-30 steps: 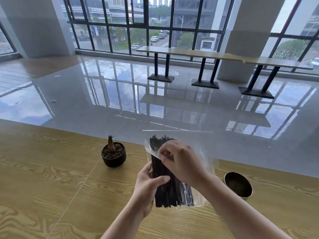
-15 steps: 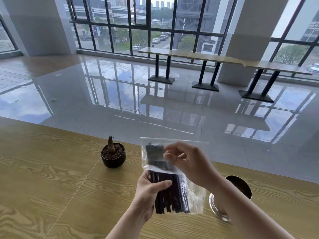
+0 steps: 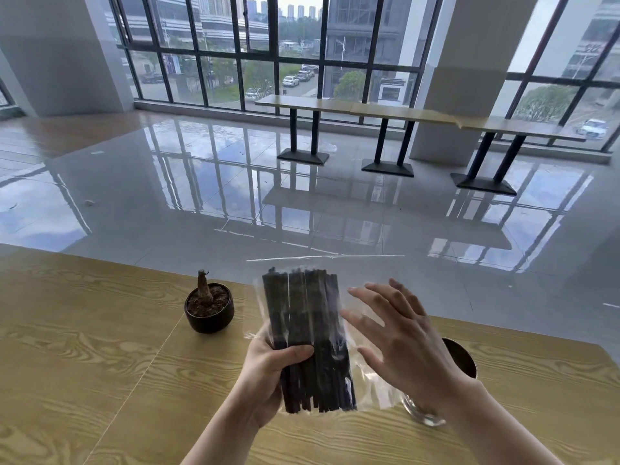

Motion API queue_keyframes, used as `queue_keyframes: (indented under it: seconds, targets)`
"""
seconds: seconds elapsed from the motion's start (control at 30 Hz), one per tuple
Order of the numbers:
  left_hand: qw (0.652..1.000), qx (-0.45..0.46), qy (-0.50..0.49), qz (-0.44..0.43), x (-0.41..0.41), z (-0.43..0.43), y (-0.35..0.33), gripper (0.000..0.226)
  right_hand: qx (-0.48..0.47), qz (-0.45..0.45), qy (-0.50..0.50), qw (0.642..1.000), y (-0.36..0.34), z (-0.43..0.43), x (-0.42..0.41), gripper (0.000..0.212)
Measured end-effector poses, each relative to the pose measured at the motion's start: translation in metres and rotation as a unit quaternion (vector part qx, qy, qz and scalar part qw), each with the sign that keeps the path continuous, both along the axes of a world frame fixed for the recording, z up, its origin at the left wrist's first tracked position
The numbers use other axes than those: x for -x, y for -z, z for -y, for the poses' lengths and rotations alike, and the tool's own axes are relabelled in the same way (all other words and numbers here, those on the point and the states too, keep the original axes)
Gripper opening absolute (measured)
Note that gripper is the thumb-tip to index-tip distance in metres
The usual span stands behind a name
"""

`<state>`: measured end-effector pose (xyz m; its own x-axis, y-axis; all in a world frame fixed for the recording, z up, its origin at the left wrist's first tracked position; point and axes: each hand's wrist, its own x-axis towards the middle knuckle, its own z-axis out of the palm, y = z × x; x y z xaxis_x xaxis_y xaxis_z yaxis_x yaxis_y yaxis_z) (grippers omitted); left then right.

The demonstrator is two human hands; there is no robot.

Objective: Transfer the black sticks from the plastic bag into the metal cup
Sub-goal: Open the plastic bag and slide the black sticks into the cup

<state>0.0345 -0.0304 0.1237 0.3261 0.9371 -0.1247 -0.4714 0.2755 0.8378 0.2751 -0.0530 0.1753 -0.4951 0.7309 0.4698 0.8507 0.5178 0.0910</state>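
Fingers (image 3: 295, 352) of the left hand (image 3: 268, 374) clench the plastic bag (image 3: 372, 391) around its black sticks (image 3: 302, 317), upright above the worktop (image 3: 84, 347); right hand (image 3: 402, 337) hovers spread, empty. Light, stiff, slippery film: grip the bundle's middle. Metal cup (image 3: 464, 359) waits beside.

floor (image 3: 188, 196): glossy grey tile before me, mirroring sky | windows (image 3: 302, 52): tall black-framed panes, daylight, parked cars outside | pillars (image 3: 469, 72): white | far tables (image 3: 385, 109): wood tops, black legs | surface (image 3: 84, 364): pale woodgrain under me
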Motion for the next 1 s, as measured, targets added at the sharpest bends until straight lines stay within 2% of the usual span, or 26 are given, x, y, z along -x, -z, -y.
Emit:
queue_keyframes:
  seconds: [0.07,0.17,0.27,0.4,0.47,0.53,0.6,0.67,0.87,1.0]
  targets:
    - [1.000,0.008,-0.003,0.005,0.002,0.000,0.000,0.058,-0.028,-0.009,0.003,1.000,-0.003,-0.002,-0.002,0.054]
    - [1.000,0.018,-0.014,0.009,0.006,0.000,0.002,0.062,-0.106,-0.064,0.006,0.992,-0.010,-0.010,-0.006,0.024]
    - [1.000,0.015,-0.016,0.007,0.012,0.001,0.002,0.064,-0.106,-0.144,-0.001,0.984,-0.021,-0.017,-0.010,0.010]
    - [1.000,0.017,-0.018,-0.019,0.011,0.002,-0.001,0.065,-0.023,-0.226,-0.029,0.974,-0.038,-0.021,-0.001,0.014]
    - [0.999,0.020,-0.026,-0.041,0.010,0.002,-0.003,0.066,-0.013,-0.275,-0.011,0.961,-0.051,-0.025,0.001,0.010]
    - [0.998,0.018,-0.032,-0.060,0.011,0.003,-0.002,0.062,0.009,-0.370,0.024,0.929,-0.064,-0.030,-0.001,0.008]
    - [0.997,0.012,-0.027,-0.073,0.014,0.003,0.001,0.058,0.057,-0.450,0.034,0.890,-0.074,-0.033,-0.004,0.018]
    - [0.996,0.009,-0.024,-0.081,0.016,0.003,0.004,0.054,0.089,-0.470,0.026,0.878,-0.081,-0.034,-0.004,0.022]
    - [0.990,-0.046,0.001,-0.135,0.022,-0.004,0.013,0.056,0.117,-0.524,0.038,0.843,-0.116,-0.036,-0.013,0.015]
    - [0.985,-0.059,0.017,-0.164,0.024,-0.012,0.019,0.054,0.123,-0.504,0.051,0.853,-0.142,-0.040,-0.014,0.014]
